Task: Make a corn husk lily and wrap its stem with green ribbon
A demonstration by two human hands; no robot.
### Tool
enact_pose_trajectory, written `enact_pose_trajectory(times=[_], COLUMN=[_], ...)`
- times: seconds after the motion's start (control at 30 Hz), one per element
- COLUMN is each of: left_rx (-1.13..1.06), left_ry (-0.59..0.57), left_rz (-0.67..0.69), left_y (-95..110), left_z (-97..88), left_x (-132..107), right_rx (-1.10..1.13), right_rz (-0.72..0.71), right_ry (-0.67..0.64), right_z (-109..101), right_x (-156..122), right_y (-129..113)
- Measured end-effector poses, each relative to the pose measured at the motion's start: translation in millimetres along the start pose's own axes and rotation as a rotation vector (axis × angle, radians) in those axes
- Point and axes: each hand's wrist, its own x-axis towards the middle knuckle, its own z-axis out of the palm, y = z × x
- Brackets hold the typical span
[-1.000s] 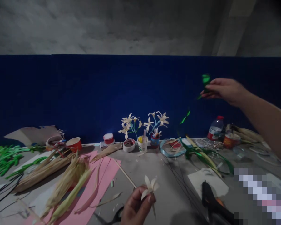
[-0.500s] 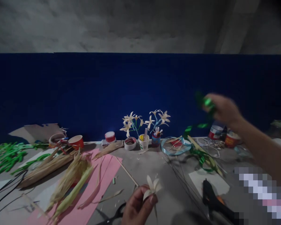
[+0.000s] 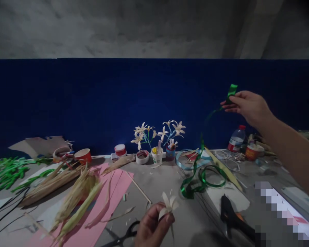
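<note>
At right, pinching green ribbon (image 3: 232,90) with right hand (image 3: 249,104), having just dragged coils (image 3: 187,192) nearer, likely freeing slack; near centre, pinching pale flower (image 3: 169,207) with left hand (image 3: 153,227)

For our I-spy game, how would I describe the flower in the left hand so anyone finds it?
From the blue wall, go down the grey table to the bottom middle. The left hand there pinches a pale flower. Other flowers bunch near the wall; this one is alone.

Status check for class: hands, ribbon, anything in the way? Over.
Left hand pinching flower. Right hand raised, holding ribbon. Ribbon trails to loops on table. Scissors beside left hand.
</note>
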Motion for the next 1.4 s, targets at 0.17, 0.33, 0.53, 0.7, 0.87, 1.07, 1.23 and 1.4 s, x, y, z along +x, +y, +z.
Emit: enact_pose_trajectory(times=[0.17, 0.33, 0.53, 0.7, 0.87, 1.07, 1.23, 1.4], left_rx=[-0.04, -0.067, -0.107, -0.171, -0.166, -0.157, -0.072, 0.065], left_ry=[-0.005, 0.057, 0.097, 0.091, 0.049, 0.02, -0.001, 0.022], left_rz=[0.001, -0.017, -0.041, -0.073, -0.074, -0.087, -0.001, 0.124], left_y=[-4.3, -2.8, 3.2, 2.6, 3.0, 3.1, 2.7, 5.6], left_z=[1.0, 3.0, 5.8, 6.4, 5.6, 6.6, 7.7, 1.7], left_x=[3.2, 4.0, 1.9, 2.9, 3.0, 2.2, -0.4, -2.8], right_rx=[0.248, 0.476, 0.624, 0.743, 0.845, 0.704, 0.541, 0.184], right_rz=[0.083, 0.305, 0.479, 0.535, 0.559, 0.632, 0.508, 0.274], right_ry=[-0.186, -0.373, -0.378, -0.394, -0.463, -0.35, -0.451, -0.472], right_z=[34.8, 80.3, 101.9, 107.4, 114.0, 121.5, 123.3, 133.3], right_x=[-97.9, -207.3, -255.3, -276.4, -296.8, -314.7, -320.2, -333.6], right_y=[-13.7, 4.3, 15.1, 10.1, 10.0, 14.2, 20.8, 46.0])
